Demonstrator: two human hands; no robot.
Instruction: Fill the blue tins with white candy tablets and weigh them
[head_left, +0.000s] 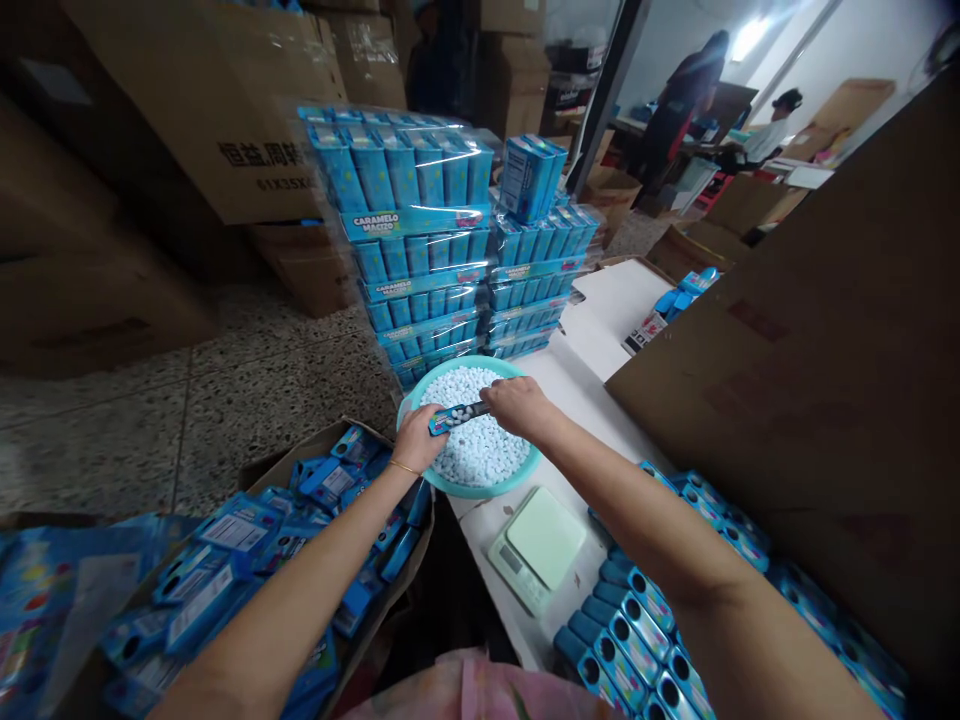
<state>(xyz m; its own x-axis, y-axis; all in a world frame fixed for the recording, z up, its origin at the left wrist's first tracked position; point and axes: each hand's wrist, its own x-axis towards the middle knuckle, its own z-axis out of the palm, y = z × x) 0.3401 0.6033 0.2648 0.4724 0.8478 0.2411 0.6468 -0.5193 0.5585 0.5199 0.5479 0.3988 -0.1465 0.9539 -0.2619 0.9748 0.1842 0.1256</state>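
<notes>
Over a turquoise basin [531,470] full of small white candies [480,450], both my hands work close together. My left hand [417,440] is closed around a small blue candy box [442,421], held tilted on its side. In my right hand [517,405] is the handle of a dark scoop [472,411] bearing several white candies, its end at the box's opening. Fingers partly hide the box and the scoop's handle.
A pale green kitchen scale [541,540] sits on the white table [585,390]. Left is a carton of blue boxes [330,485]; right, rows of blue boxes [630,630]. Wrapped stacks [420,240] stand behind the basin. A large cardboard sheet [795,380] borders the right. Two people are farther back.
</notes>
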